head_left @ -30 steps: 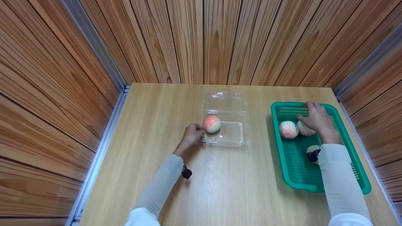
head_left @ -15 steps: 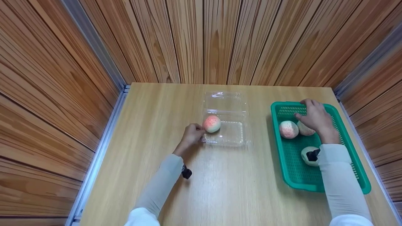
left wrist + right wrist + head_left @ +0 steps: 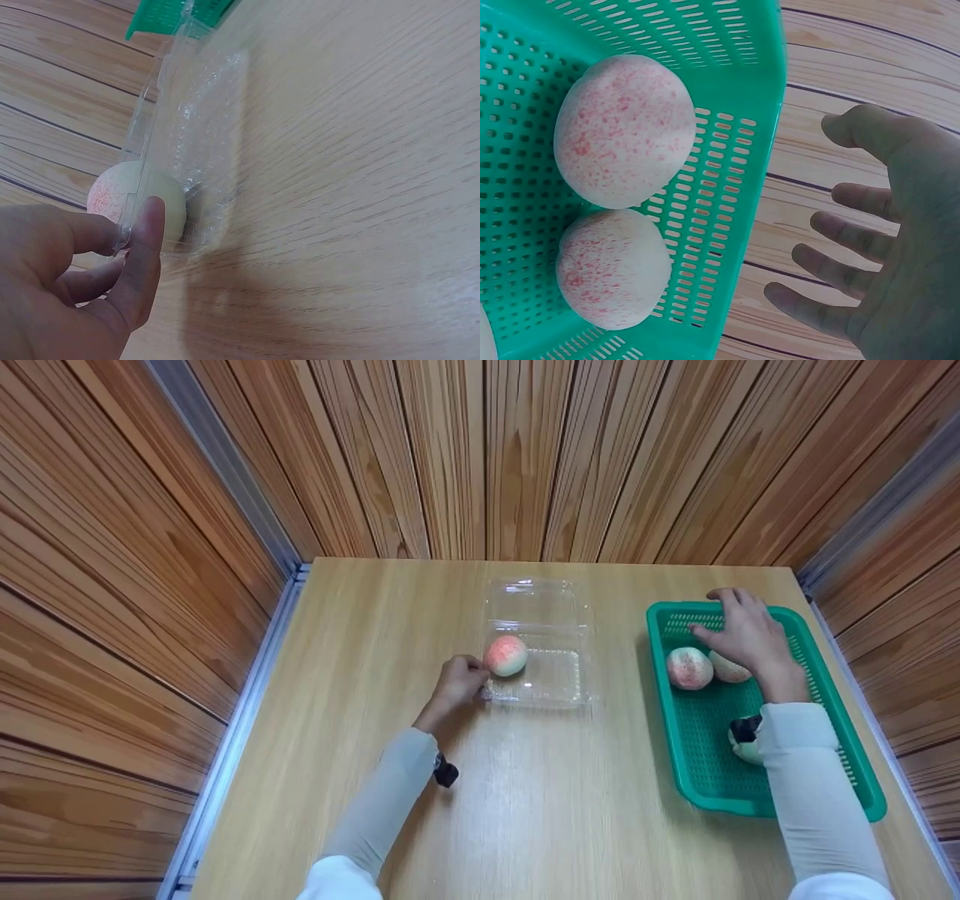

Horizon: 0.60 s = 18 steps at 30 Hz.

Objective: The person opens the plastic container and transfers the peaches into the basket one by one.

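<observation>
My left hand point(image 3: 459, 682) pinches the near-left rim of an open clear plastic clamshell box point(image 3: 555, 675) between thumb and fingers. Inside that box, at its left end, sits one pink-and-cream peach point(image 3: 505, 655). On the right stands a green perforated basket point(image 3: 670, 735). Over its far part hovers my right hand point(image 3: 750, 641), fingers spread and holding nothing. Two speckled peaches, one at the left point(image 3: 689, 668) and one partly behind the hand point(image 3: 726, 669), lie below it. A third peach point(image 3: 745, 750) is half hidden by the right wrist camera and sleeve.
The box's raised lid point(image 3: 536, 600) leans back on the far side. A light wooden table point(image 3: 547, 795) carries everything. Wood-plank walls point(image 3: 517, 457) with metal corner strips point(image 3: 232, 472) close in the back and sides.
My right hand has shifted slightly up and to the left over the basket, its fingers spreading wider. The peach near the right wrist has shifted a little. My left hand stays put.
</observation>
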### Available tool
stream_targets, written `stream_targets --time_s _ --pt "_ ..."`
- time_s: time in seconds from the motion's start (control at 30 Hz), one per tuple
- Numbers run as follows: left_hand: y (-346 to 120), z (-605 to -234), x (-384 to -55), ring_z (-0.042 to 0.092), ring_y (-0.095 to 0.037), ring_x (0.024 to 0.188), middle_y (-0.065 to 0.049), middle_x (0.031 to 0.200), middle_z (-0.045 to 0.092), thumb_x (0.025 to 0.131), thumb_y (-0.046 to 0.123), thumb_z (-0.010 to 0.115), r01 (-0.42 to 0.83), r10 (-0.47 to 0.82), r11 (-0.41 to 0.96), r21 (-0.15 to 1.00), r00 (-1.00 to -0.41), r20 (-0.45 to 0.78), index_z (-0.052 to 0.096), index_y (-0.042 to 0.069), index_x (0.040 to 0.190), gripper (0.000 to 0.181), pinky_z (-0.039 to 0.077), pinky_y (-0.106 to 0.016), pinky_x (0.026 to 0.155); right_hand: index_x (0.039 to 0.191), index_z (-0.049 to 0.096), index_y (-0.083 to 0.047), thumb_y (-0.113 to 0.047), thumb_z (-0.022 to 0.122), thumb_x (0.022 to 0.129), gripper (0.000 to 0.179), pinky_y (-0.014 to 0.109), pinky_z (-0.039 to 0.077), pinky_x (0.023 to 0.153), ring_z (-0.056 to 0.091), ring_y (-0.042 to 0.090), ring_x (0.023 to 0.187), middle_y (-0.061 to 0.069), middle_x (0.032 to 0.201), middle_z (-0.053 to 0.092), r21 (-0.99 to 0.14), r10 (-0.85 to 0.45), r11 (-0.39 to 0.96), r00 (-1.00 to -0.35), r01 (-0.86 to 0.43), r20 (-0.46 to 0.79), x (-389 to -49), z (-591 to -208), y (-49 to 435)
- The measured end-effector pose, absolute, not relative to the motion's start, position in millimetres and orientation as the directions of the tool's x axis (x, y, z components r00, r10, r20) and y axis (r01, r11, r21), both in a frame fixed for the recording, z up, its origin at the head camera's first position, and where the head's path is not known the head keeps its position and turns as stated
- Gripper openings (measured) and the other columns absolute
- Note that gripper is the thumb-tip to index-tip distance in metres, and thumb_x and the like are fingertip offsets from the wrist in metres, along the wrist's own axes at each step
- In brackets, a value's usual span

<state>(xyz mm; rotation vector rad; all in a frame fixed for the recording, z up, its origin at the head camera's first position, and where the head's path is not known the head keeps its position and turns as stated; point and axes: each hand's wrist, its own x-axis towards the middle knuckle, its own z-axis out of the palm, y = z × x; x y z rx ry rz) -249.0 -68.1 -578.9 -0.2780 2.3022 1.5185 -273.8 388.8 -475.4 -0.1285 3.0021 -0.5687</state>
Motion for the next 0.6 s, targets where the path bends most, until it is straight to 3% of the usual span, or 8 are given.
stream_targets --time_s 0.33,0.6 --pt "-69.9 -579.3 -248.6 0.067 -0.018 0.076 -0.018 0.108 0.071 0.106 0.009 0.059 -0.36 0.051 0.394 0.846 -0.91 -0.411 0.068 0.002 0.119 0.017 0.052 -0.028 0.061 0.158 0.038 -0.004 -0.052 0.064 0.102 0.078 0.082 0.035 0.106 0.037 0.055 0.137 0.033 0.158 0.036 -0.333 -0.123 0.937 -0.992 -0.105 -0.036 -273.7 -467.3 377.7" --pt "-67.1 -579.0 -250.2 0.067 -0.017 0.073 -0.016 0.102 0.072 0.106 0.007 0.06 -0.35 0.04 0.433 0.831 -0.913 -0.406 0.067 -0.003 0.122 0.02 0.047 -0.022 0.053 0.158 0.039 -0.006 -0.054 0.065 0.101 0.078 0.08 0.04 0.102 0.037 0.054 0.138 0.031 0.159 0.036 -0.304 -0.141 0.944 -0.99 -0.129 -0.019 -273.0 -464.5 368.2"
